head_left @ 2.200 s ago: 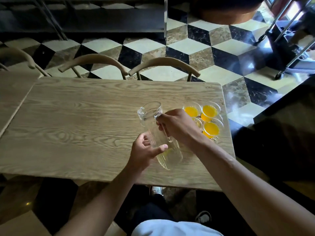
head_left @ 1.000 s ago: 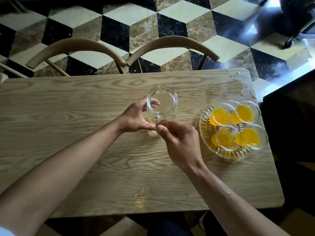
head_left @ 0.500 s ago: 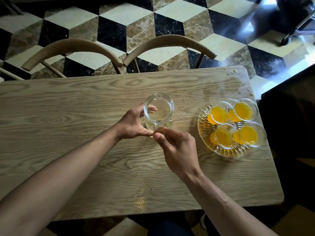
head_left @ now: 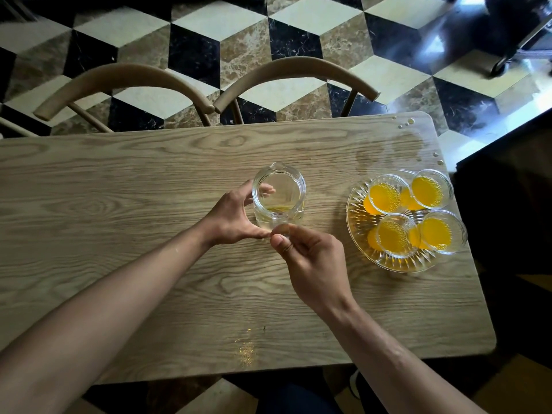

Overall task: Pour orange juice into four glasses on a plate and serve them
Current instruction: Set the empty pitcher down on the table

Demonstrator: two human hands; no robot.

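A clear glass pitcher (head_left: 279,194) stands upright on the wooden table (head_left: 119,204), with only a thin film of juice at its bottom. My left hand (head_left: 236,216) cups its left side, fingers curled behind the glass. My right hand (head_left: 307,258) pinches the handle on the near side. To the right, a cut-glass plate (head_left: 397,264) carries four small glasses of orange juice (head_left: 388,194), (head_left: 430,189), (head_left: 395,236), (head_left: 442,231), packed together.
The plate sits close to the table's right edge. Two curved chair backs (head_left: 125,82), (head_left: 295,73) stand along the far edge. Droplets (head_left: 406,124) dot the far right corner and a small juice spill (head_left: 246,348) lies near the front edge. A dark counter (head_left: 507,204) is at the right.
The pitcher, earlier tilted in the air beside the glasses, now stands upright at the table's middle. Over the last second both hands have stayed on it, barely moving.
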